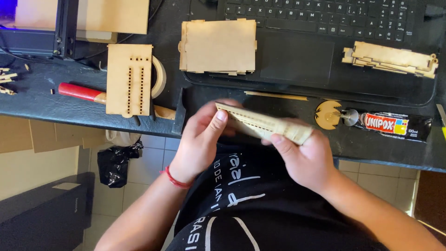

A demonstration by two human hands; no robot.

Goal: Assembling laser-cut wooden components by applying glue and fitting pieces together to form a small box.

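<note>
Both of my hands hold a thin laser-cut wooden panel [260, 123] with a row of small slots, tilted edge-on just above my lap at the desk's front edge. My left hand [200, 142] pinches its left end, thumb on top. My right hand [302, 155] grips its right end from below. A red cord bracelet sits on my left wrist.
On the black desk lie a slotted wooden panel [129, 79], a red-handled tool [81, 92], a roll of tape [159, 76], stacked wooden panels [218, 45] on a laptop [320, 42], more cut pieces [390, 59], a glue tube [388, 124] and a round wooden disc [326, 114].
</note>
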